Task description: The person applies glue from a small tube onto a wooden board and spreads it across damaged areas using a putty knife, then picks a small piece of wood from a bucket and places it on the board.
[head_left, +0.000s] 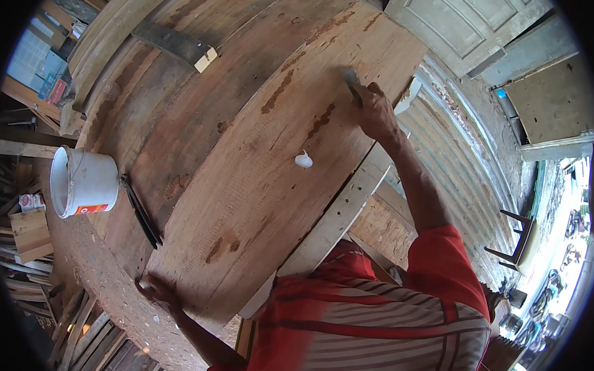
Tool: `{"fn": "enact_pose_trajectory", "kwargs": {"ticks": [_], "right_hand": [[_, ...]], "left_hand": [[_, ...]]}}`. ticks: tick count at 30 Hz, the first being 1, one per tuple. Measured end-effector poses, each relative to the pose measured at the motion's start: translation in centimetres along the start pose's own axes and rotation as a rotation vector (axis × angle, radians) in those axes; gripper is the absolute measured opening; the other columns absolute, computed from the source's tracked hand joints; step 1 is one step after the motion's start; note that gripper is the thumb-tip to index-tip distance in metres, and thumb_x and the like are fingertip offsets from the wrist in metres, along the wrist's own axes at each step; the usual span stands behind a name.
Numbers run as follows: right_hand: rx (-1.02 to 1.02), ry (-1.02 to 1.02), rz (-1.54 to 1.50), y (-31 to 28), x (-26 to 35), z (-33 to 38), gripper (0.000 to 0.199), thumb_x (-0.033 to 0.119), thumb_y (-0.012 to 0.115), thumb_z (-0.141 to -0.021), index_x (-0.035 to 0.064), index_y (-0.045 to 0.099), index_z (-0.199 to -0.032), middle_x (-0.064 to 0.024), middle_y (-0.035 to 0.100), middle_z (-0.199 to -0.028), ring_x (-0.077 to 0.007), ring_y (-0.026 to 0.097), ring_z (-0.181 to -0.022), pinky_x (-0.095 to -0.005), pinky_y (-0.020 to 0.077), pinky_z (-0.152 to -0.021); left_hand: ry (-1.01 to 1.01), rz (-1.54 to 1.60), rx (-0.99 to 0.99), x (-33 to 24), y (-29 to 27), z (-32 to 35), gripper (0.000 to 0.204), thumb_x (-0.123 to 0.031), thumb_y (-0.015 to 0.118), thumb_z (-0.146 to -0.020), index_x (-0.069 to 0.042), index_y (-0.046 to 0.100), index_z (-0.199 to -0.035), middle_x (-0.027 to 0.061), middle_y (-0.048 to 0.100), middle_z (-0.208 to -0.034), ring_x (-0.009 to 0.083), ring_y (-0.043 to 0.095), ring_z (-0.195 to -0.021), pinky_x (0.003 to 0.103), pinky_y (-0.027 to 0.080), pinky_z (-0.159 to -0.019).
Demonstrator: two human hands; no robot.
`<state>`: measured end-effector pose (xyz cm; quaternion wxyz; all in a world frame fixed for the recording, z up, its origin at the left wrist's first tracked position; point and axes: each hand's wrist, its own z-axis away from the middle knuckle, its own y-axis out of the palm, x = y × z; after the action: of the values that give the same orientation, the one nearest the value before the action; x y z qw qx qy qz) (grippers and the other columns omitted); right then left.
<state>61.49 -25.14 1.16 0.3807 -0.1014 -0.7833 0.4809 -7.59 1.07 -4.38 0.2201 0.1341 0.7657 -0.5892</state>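
Observation:
My right hand (376, 113) reaches far across a wide wooden plank (258, 184) and is shut on a putty knife (350, 81), whose flat blade presses on the plank's far end. A white blob of putty (304, 160) sits on the plank, nearer to me than the knife. My left hand (159, 292) rests flat on the plank's near left corner with its fingers spread, holding nothing. Brown patches mark the plank's surface in several spots.
A white plastic bucket (81, 181) stands on the bench at left, beside a long dark tool (141, 211). More planks (182, 103) lie alongside, one bearing a dark board (174, 44). Corrugated metal sheeting (455, 145) and a door (466, 21) are on the right; scrap wood (27, 241) is piled at left.

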Motion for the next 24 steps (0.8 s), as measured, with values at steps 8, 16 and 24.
{"fn": "enact_pose_trajectory", "kwargs": {"ticks": [8, 16, 24], "right_hand": [[0.146, -0.078, -0.037, 0.0, 4.8, 4.7, 0.045, 0.007, 0.069, -0.086, 0.0050, 0.066, -0.131, -0.0218, 0.061, -0.101, -0.0420, 0.064, -0.095, -0.0503, 0.0531, -0.085], [-0.003, -0.105, -0.041, -0.7, 3.5, 6.6, 0.039, 0.004, 0.070, -0.086, 0.0060, 0.069, -0.125, -0.0194, 0.065, -0.098, -0.0394, 0.066, -0.084, -0.0480, 0.0547, -0.073], [-0.063, -0.022, 0.102, -0.6, 0.6, 2.8, 0.038, 0.012, 0.067, -0.091, 0.0034, 0.069, -0.128, -0.0224, 0.068, -0.102, -0.0398, 0.069, -0.087, -0.0468, 0.0555, -0.076]], "left_hand": [[-0.106, 0.060, 0.022, 0.3, -1.4, 0.9, 0.058, -0.046, 0.057, -0.105, -0.011, 0.046, -0.150, 0.0226, 0.062, -0.084, 0.0387, 0.060, -0.078, 0.055, 0.047, -0.075], [-0.204, 0.360, 0.141, -6.5, -1.8, 1.7, 0.070, -0.046, 0.060, -0.104, -0.014, 0.030, -0.159, 0.0127, 0.058, -0.093, 0.0276, 0.063, -0.084, 0.041, 0.063, -0.065], [-0.145, 0.332, 0.083, -3.9, -0.9, 1.5, 0.074, -0.049, 0.062, -0.103, -0.013, 0.031, -0.160, 0.0118, 0.059, -0.093, 0.0286, 0.061, -0.085, 0.044, 0.060, -0.060]]}}
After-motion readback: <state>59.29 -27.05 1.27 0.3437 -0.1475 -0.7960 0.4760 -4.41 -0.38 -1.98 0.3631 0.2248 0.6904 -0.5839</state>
